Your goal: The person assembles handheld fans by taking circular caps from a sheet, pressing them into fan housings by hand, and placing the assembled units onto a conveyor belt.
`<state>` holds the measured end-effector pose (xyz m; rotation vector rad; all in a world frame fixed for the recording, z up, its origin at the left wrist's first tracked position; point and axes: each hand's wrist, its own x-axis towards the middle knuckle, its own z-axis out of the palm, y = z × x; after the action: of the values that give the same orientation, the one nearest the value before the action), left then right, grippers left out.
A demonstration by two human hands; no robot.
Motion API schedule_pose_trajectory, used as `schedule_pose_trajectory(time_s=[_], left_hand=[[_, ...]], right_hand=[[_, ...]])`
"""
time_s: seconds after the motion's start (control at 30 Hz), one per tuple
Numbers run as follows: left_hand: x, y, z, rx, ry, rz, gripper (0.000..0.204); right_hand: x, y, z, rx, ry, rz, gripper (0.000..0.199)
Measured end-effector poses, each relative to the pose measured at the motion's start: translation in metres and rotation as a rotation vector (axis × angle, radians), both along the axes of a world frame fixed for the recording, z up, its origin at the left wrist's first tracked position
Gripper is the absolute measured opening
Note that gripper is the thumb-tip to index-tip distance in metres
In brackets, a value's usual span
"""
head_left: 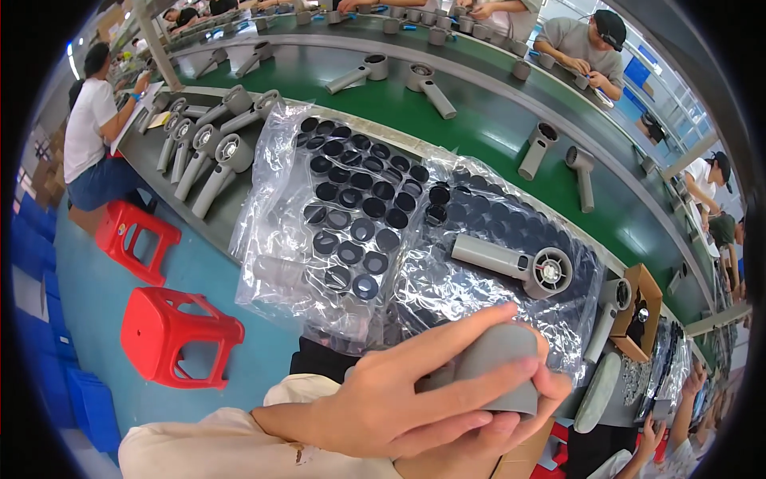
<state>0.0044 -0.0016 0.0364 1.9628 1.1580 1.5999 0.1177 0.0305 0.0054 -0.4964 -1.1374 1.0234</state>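
Close in front of me, both my hands are wrapped round the smooth grey rounded head of a handheld fan [501, 350]. My left hand [363, 403] lies over it from the left, fingers stretched across and pressed on its sides. From the right and below, my right hand [550, 391] closes round it, partly covered by the left. The rest of the held fan is hidden. Just beyond lies another grey handheld fan [491, 255], its round blade opening showing, on plastic bagging [271, 275]. Under the clear film are rows of black round caps [349, 197].
Several grey fans [227, 152] stand at the far left of the bench; more lie on the green conveyor [479, 120]. An open cardboard box [642, 307] and a pale green oblong object [597, 395] sit right. Red stools [159, 335] stand left. Co-workers [586, 52] work across the belt.
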Motion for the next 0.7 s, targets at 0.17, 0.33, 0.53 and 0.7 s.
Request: schedule_pose_trajectory(time_s=[0.17,0.33,0.53,0.7], left_hand=[[0.004,0.007,-0.015,-0.066,-0.095,0.005,0.037],[-0.006,-0.003,0.013,-0.215,-0.061,-0.154,0.062],[-0.033,0.036,0.023,-0.391,0.289,-0.195,0.067],[-0.092,0.207,0.046,-0.642,-0.056,0.142,0.060]], right_hand=[[0.002,0.000,-0.003,-0.159,-0.125,-0.093,0.054],[-0.004,-0.001,-0.001,-0.093,-0.049,-0.190,0.060],[0.000,0.029,0.007,0.079,0.009,-0.362,0.057],[0.071,0.011,-0.005,0.067,-0.281,-0.069,0.066]])
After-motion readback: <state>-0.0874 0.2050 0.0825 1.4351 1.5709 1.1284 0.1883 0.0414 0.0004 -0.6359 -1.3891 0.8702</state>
